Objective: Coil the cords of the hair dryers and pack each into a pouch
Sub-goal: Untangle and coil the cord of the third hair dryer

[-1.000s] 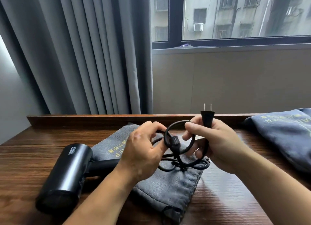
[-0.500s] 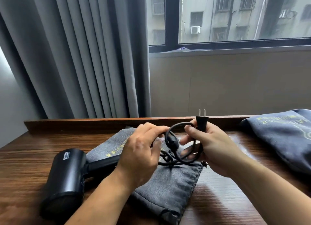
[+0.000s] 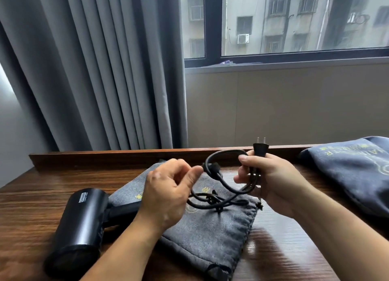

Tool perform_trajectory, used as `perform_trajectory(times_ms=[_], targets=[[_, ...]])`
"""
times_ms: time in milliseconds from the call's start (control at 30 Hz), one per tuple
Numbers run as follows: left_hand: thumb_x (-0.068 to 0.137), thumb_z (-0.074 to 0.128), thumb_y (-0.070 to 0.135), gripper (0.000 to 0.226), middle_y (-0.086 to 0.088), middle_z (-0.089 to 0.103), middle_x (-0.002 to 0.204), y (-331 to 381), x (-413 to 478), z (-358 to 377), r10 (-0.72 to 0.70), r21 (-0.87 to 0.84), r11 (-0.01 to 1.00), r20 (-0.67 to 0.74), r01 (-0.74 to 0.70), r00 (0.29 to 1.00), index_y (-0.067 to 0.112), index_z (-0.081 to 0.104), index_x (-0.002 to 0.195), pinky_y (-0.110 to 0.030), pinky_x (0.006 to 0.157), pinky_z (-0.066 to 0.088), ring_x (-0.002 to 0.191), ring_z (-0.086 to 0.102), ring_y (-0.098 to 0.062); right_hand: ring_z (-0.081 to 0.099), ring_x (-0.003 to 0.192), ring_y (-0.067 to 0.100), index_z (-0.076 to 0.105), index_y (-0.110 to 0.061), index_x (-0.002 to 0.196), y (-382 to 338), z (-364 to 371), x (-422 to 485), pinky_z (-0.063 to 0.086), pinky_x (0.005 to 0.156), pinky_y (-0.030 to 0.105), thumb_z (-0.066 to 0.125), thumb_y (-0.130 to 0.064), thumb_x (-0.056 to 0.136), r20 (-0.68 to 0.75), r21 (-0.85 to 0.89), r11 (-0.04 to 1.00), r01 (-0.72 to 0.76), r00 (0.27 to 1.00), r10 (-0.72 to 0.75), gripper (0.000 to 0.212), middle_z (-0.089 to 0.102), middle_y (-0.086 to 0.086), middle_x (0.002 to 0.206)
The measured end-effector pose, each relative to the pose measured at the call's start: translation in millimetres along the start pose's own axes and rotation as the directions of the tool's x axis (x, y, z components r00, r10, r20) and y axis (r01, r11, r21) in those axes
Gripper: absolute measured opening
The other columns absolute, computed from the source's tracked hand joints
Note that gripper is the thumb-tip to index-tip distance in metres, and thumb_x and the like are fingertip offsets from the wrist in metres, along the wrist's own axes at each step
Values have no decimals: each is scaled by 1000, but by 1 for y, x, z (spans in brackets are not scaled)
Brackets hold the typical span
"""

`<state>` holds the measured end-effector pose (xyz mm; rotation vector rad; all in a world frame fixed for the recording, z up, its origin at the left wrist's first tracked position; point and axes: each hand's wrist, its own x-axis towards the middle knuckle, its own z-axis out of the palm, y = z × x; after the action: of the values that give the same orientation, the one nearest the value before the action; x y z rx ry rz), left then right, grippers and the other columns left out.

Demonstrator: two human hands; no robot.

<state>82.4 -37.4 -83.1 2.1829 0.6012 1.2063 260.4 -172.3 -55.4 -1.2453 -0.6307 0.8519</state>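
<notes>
A black hair dryer lies on its side at the left of the wooden table, its handle resting on a flat grey drawstring pouch. Its black cord is looped between my hands above the pouch. My right hand grips several strands of the cord just below the plug, whose prongs point up. My left hand has curled fingers and pinches the cord beside the thick strap on the loop. More loose cord lies on the pouch.
A second grey pouch with yellow print, bulging, lies at the right edge of the table. A raised wooden lip runs along the table's back. Grey curtains hang behind at the left, and a window is at the right.
My hands have drawn apart, the right one moving right with the plug, so the loop is stretched wider. The view has shifted slightly.
</notes>
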Motion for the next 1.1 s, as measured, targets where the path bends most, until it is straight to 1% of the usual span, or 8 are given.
perform_trajectory(times_ms=[100,200,333,533,700,833,967,1100], targets=[[96,66,37,13,5,63,55,-5,3,-1,-119,-26,993,-1,119,993,35,75,87,-35,57,56,51,60,-13,65,61,21,59,-20,89,-4,0,-5,41,41,23,70,-20,82,87,78,996,42,995,-49,13,59,6,68],[101,60,21,25,19,72,73,0,0,-1,-85,39,996,95,82,992,40,75,107,-12,62,48,62,61,-7,66,61,24,58,-16,97,-2,7,-8,47,40,24,71,-17,78,130,102,994,50,990,-63,23,58,7,66],[94,50,25,23,16,70,87,2,2,-4,-37,136,991,111,21,993,33,71,92,-22,79,47,88,63,-3,67,60,26,56,-13,101,-1,9,-4,52,43,26,65,-10,92,20,169,985,35,999,-39,13,59,7,66],[79,61,40,29,16,58,107,8,-3,-4,203,222,940,240,-258,949,31,71,104,-15,93,39,106,53,-7,73,65,31,55,-13,95,3,13,-3,56,45,27,64,-7,95,-48,195,981,-4,999,14,10,55,8,71],[95,55,46,25,15,65,96,7,-4,1,262,223,917,287,-331,921,32,71,110,-36,84,50,93,60,-7,73,69,34,57,-11,94,3,17,-3,55,45,26,67,-9,91,-13,244,970,-14,1000,17,11,53,7,73],[104,48,37,32,7,70,93,8,-5,3,244,74,959,286,-275,926,46,60,132,-39,78,53,89,66,-13,64,65,15,62,-16,93,-2,8,-6,44,48,22,74,-20,72,69,167,986,22,997,-34,24,60,3,78],[103,46,30,26,14,64,95,9,-6,4,214,121,963,209,-243,954,33,68,117,-26,79,50,90,62,-7,49,56,12,74,-12,91,-3,3,-7,38,50,22,73,-19,70,182,210,978,-9,983,-30,22,56,2,77],[92,45,19,21,15,59,89,10,-5,2,193,215,949,187,-232,963,25,64,97,-20,80,42,90,55,-5,43,54,15,76,-2,102,1,8,-6,36,55,29,73,-12,68,244,85,996,19,969,-40,35,46,5,65]])
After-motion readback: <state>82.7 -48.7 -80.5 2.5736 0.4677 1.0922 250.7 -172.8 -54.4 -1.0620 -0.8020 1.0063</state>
